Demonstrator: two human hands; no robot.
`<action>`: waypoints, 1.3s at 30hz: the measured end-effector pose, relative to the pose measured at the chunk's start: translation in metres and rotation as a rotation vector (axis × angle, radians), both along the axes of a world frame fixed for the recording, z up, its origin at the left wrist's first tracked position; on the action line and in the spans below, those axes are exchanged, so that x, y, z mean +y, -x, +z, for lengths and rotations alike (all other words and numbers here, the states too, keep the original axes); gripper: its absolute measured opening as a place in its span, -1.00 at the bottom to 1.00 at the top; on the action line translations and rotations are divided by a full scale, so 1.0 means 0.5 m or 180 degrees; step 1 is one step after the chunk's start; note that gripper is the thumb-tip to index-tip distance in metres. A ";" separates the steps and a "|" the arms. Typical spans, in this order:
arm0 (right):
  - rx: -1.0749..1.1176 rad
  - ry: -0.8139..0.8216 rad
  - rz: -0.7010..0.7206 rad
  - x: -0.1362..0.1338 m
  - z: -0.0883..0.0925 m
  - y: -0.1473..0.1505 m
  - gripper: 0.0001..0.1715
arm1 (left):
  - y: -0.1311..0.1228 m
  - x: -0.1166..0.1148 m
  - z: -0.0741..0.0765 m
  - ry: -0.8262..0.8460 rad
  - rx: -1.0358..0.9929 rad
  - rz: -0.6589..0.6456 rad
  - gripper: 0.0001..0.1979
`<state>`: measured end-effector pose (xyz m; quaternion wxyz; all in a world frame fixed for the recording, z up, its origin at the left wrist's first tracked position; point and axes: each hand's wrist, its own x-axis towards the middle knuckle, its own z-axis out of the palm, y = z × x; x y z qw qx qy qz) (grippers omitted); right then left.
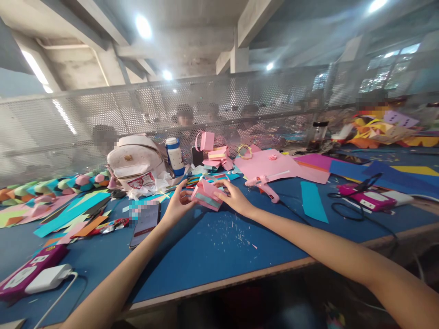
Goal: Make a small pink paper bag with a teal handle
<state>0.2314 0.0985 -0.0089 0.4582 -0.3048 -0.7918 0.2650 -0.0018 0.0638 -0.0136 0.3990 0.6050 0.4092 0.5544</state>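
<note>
Between my two hands, just above the blue table, is a small pink paper box with a pale blue-grey panel on its near side. My left hand grips its left side with thumb and fingers. On the opposite side, my right hand has its fingers over the top edge and the thumb at the front. A pink glue gun lies to the right of my right hand. Behind the box, more pink paper boxes are piled near the mesh partition.
A white backpack and a blue-and-white bottle stand at the back. To the left lie a phone, paper scraps and a purple power strip. Another power strip with cables lies right, near coloured sheets. People sit beyond the mesh.
</note>
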 end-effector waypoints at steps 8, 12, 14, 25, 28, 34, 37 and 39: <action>0.0141 0.0439 0.0535 -0.020 -0.008 0.018 -0.41 | -0.012 -0.010 -0.004 0.0598 -0.0394 -0.0347 -0.53; 0.0070 0.0400 0.0478 -0.027 -0.008 0.018 -0.30 | -0.028 -0.026 -0.001 0.0973 -0.0691 -0.0709 -0.54; 0.0008 0.0351 0.0440 -0.030 -0.008 0.017 -0.28 | -0.034 -0.032 0.002 0.1016 -0.0714 -0.0797 -0.52; -0.0152 0.0309 0.0228 -0.031 -0.011 0.014 -0.33 | -0.035 -0.036 0.002 0.0945 -0.0553 -0.1019 -0.51; -0.0298 0.0305 0.0164 -0.032 -0.011 0.014 -0.30 | -0.036 -0.036 0.001 0.0910 -0.0512 -0.1044 -0.49; -0.0672 0.0228 -0.0055 -0.038 -0.013 0.013 -0.27 | -0.036 -0.036 -0.001 0.0925 -0.0470 -0.1039 -0.48; -0.0743 0.0195 -0.0052 -0.040 -0.012 0.012 -0.26 | -0.037 -0.037 -0.001 0.0941 -0.0463 -0.1020 -0.47; -0.0774 0.0188 -0.0010 -0.041 -0.011 0.012 -0.25 | -0.037 -0.037 0.000 0.0966 -0.0460 -0.0998 -0.46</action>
